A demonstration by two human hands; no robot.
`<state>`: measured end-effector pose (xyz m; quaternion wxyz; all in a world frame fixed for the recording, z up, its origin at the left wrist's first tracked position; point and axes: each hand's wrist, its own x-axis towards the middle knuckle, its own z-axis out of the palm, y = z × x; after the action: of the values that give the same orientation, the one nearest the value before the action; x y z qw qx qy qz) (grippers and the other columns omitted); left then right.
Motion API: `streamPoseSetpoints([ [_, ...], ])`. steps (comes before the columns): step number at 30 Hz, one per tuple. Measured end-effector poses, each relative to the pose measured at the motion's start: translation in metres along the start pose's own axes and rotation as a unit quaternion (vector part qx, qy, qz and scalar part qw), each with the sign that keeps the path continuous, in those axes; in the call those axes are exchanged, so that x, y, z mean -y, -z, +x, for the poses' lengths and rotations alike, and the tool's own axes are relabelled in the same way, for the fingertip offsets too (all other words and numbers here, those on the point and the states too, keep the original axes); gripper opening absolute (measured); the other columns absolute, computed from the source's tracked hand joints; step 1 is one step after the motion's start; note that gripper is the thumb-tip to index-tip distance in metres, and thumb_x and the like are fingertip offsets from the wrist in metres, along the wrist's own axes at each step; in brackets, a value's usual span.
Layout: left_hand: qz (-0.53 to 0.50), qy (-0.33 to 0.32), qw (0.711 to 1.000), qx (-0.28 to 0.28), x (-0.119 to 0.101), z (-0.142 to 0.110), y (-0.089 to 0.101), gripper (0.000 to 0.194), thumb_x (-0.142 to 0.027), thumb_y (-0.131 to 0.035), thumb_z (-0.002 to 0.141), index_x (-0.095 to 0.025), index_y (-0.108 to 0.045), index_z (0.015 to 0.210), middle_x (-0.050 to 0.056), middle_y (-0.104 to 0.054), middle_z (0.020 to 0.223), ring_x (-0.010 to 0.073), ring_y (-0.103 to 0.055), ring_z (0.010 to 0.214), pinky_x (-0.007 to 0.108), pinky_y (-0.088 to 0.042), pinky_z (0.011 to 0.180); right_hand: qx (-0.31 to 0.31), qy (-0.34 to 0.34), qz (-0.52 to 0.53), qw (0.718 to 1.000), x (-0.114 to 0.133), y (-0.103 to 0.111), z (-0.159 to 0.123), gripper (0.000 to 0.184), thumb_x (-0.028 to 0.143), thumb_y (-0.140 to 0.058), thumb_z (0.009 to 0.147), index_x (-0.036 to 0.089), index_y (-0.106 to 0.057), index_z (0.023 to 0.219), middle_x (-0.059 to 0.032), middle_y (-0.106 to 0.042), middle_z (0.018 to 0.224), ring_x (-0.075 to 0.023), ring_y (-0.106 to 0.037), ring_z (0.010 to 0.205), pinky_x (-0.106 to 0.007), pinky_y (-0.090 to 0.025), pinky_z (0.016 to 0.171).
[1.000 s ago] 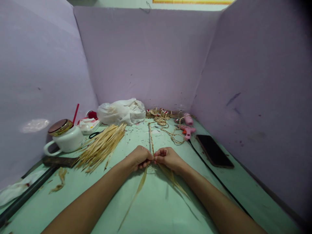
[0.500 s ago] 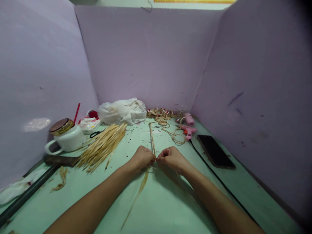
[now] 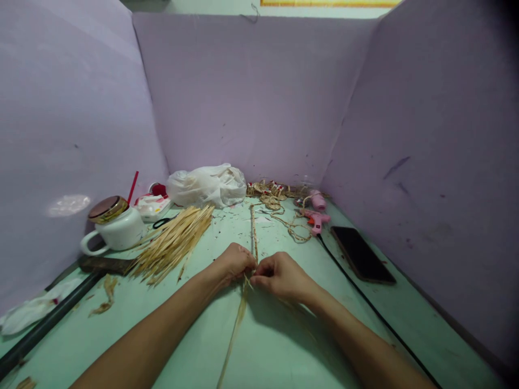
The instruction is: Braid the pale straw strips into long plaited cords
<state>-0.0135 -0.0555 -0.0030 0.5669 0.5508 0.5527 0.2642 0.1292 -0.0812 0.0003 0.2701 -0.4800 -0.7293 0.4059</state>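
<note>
A thin braided straw cord (image 3: 254,229) runs from the back of the table toward me and ends between my hands. My left hand (image 3: 237,262) is closed, pinching the near end of this braid. Close against it, my right hand (image 3: 281,275) pinches with thumb and forefinger at the same spot; the fibre in that pinch is mostly hidden by the fingers. One loose pale fibre strand (image 3: 237,324) hangs from under the left fingers toward the front edge. Fainter, blurred strands trail beneath my right wrist.
Dry straw strips (image 3: 174,243) lie left, beside a hammer (image 3: 107,265), a white mug (image 3: 121,229) and black-handled scissors (image 3: 161,222). Behind are a white plastic bag (image 3: 208,186) and coiled braids (image 3: 271,201). A pink glue gun (image 3: 318,220), its black cord and a phone (image 3: 363,254) lie right.
My right hand has shifted slightly down and left, closer under the left fingers. The loose strand now hangs more steeply. The whole view has shifted a little.
</note>
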Motion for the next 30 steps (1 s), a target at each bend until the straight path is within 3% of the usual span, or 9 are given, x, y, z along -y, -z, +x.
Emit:
streamPoseSetpoints([
  [4,-0.003,-0.014,0.999,0.042,0.0,0.001,0.008,0.011,-0.021,-0.055,0.049,-0.014,-0.046,0.047,-0.006,-0.036,0.034,0.0027,-0.024,0.028,0.019,-0.013,0.031,-0.094,-0.106,0.192,0.971,0.001,0.011,0.007,0.017,0.028,-0.058,0.064,0.013,-0.056,0.055,-0.0007,-0.056,0.05,-0.0069,-0.045,0.045,-0.019,-0.036,0.047],
  [7,-0.014,-0.017,0.998,0.057,0.001,0.001,0.01,0.01,-0.022,-0.054,0.048,-0.014,-0.048,0.049,-0.006,-0.039,0.037,0.0028,-0.025,0.028,0.019,-0.012,0.031,-0.044,-0.179,0.301,0.936,-0.001,0.007,0.011,0.011,0.023,-0.059,0.064,0.013,-0.056,0.061,-0.0018,-0.058,0.053,-0.0074,-0.05,0.046,-0.019,-0.039,0.048],
  [9,-0.017,-0.02,0.998,0.061,0.001,0.002,0.009,0.009,-0.022,-0.053,0.048,-0.014,-0.048,0.048,-0.005,-0.039,0.037,0.0027,-0.025,0.028,0.019,-0.013,0.031,0.004,-0.186,0.339,0.922,-0.003,-0.001,0.012,0.009,0.02,-0.057,0.065,0.013,-0.055,0.06,-0.0014,-0.056,0.049,-0.0078,-0.049,0.044,-0.019,-0.039,0.046],
  [11,-0.017,-0.016,0.998,0.062,0.002,0.002,0.008,0.008,-0.021,-0.051,0.048,-0.014,-0.048,0.048,-0.005,-0.039,0.037,0.0028,-0.025,0.028,0.019,-0.013,0.031,0.0,-0.172,0.339,0.925,-0.004,-0.007,0.012,0.008,0.017,-0.054,0.064,0.013,-0.054,0.057,0.0007,-0.052,0.043,-0.0065,-0.044,0.038,-0.019,-0.036,0.041],
  [16,0.009,-0.009,0.998,0.057,0.0,0.001,0.006,0.003,-0.015,-0.047,0.047,-0.013,-0.05,0.05,-0.005,-0.038,0.035,0.0031,-0.024,0.028,0.019,-0.014,0.033,-0.057,-0.198,0.227,0.952,-0.012,-0.011,0.015,0.01,0.015,-0.053,0.062,0.013,-0.056,0.052,0.0034,-0.046,0.037,-0.0033,-0.029,0.031,-0.018,-0.017,0.032],
  [21,0.044,0.002,0.998,0.036,-0.003,-0.002,0.001,0.001,-0.014,-0.049,0.05,-0.013,-0.05,0.05,-0.005,-0.036,0.034,0.0039,-0.024,0.03,0.019,-0.016,0.035,-0.047,-0.204,0.196,0.958,-0.013,-0.01,0.015,0.014,0.017,-0.053,0.059,0.014,-0.052,0.046,0.0067,-0.033,0.03,-0.0032,-0.022,0.03,-0.021,-0.012,0.034],
  [25,0.103,0.003,0.995,-0.008,-0.003,-0.005,0.002,0.003,-0.013,-0.049,0.05,-0.014,-0.05,0.047,-0.006,-0.034,0.033,0.0044,-0.024,0.031,0.02,-0.015,0.036,-0.066,-0.195,0.177,0.962,-0.009,-0.01,0.014,0.01,0.013,-0.051,0.058,0.015,-0.049,0.048,0.0077,-0.033,0.032,-0.0029,-0.022,0.032,-0.021,-0.013,0.036],
  [30,0.175,0.006,0.984,0.016,-0.005,-0.01,0.009,0.007,-0.015,-0.048,0.051,-0.012,-0.053,0.046,-0.003,-0.037,0.033,0.0059,-0.028,0.033,0.021,-0.017,0.037,-0.062,-0.187,0.184,0.963,-0.009,-0.011,0.014,0.012,0.015,-0.051,0.058,0.015,-0.046,0.047,0.0079,-0.032,0.033,-0.0028,-0.02,0.032,-0.022,-0.011,0.037],
])
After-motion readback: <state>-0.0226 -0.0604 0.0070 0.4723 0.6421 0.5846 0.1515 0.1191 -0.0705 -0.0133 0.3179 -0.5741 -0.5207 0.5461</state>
